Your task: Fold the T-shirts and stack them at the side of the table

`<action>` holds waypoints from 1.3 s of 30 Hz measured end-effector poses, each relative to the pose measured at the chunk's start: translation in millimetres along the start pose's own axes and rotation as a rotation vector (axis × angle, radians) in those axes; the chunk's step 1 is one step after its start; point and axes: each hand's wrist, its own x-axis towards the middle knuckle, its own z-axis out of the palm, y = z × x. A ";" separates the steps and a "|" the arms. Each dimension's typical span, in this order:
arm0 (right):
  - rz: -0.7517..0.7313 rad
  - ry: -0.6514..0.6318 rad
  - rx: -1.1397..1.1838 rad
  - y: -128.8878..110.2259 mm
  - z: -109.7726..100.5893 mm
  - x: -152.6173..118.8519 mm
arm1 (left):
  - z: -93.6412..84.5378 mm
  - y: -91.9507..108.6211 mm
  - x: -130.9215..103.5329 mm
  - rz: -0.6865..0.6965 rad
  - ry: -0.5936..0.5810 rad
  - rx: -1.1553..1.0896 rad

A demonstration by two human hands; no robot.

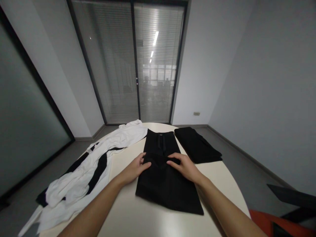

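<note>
A black garment [169, 189] with a waistband and small label at its far end lies in front of me. I cannot tell whether it is a skirt or trousers. Its near part is doubled over the middle, making a crosswise edge. My left hand [135, 168] pinches the left end of that edge between thumb and fingers. At the right end, my right hand [184, 165] grips the same edge, thumb toward the middle. Some fingertips are hidden in the cloth. A dark strip or opening [161, 143] runs down from the label.
A folded black garment [197, 144] lies at the right on the round cream table [125, 214]. White and black clothes [98, 164] are heaped along the left side. An orange and black chair [276, 220] stands at lower right. Behind are glass panels with blinds [158, 98].
</note>
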 end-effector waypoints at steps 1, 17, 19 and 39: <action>-0.002 0.006 -0.030 5.3 0.4 1.6 | -1.0 -3.5 0.7 -0.018 -0.012 -0.013; 0.056 -0.448 -0.008 -7.5 -11.5 -12.1 | -20.9 3.4 -16.1 -0.162 -0.164 0.446; 0.049 -0.414 -0.014 -14.1 -15.7 -11.1 | -18.9 6.0 -14.3 -0.123 -0.158 0.365; -0.018 -0.163 -0.437 28.8 1.2 52.6 | -8.5 -31.0 5.1 0.169 0.262 0.758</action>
